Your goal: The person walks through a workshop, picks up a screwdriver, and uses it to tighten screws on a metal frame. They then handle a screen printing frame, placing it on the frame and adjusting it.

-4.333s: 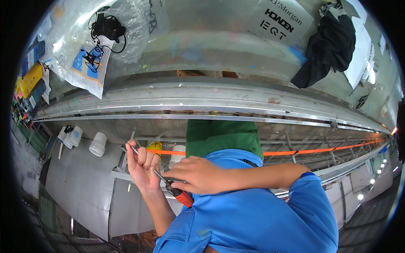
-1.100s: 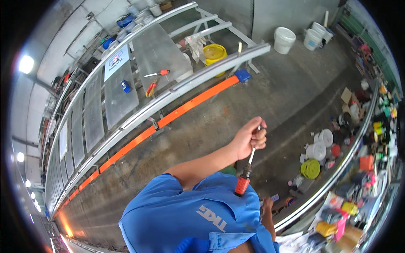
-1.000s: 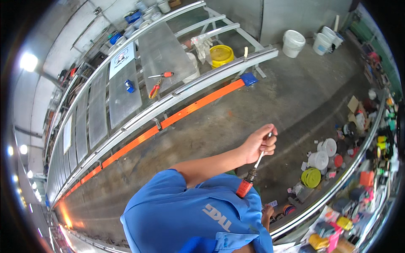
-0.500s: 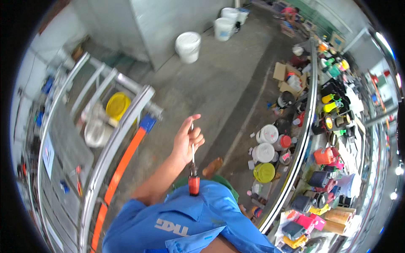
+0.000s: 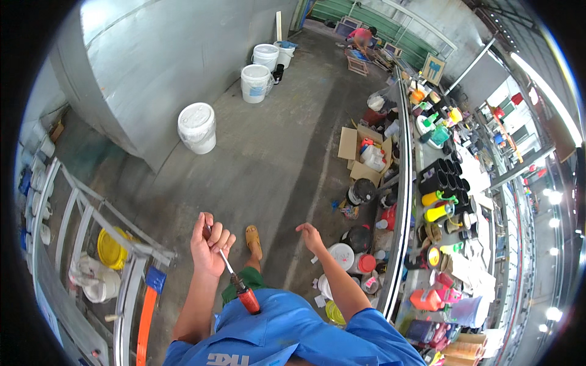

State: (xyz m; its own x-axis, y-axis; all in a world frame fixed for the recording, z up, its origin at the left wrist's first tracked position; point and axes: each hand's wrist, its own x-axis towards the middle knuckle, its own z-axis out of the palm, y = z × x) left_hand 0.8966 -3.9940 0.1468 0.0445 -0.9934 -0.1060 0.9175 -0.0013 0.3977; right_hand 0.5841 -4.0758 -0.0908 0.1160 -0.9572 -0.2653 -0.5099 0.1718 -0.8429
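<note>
My left hand [image 5: 210, 244] is closed around the metal shaft of a screwdriver [image 5: 247, 299], gripping it well away from the handle. Its red handle points back toward my blue shirt, with a dark collar between handle and shaft. On the other side, my right hand [image 5: 312, 236] hangs out over the floor, loosely open, and nothing shows in it. White buckets [image 5: 340, 256] and the long bench stand beyond that hand. One sandalled foot [image 5: 254, 242] is visible on the floor between my hands.
A metal-railed cart with an orange strip [image 5: 146, 326] stands on the left, near a yellow lid [image 5: 114, 247]. White pails [image 5: 197, 128] line the grey wall ahead. An open carton [image 5: 366, 149] sits beside the cluttered bench [image 5: 448, 229]. A person [image 5: 362, 38] crouches far ahead.
My view has tilted up and swung, so the pails and bench sit further left. The left hand and screwdriver have shifted left. My right arm has come into view.
</note>
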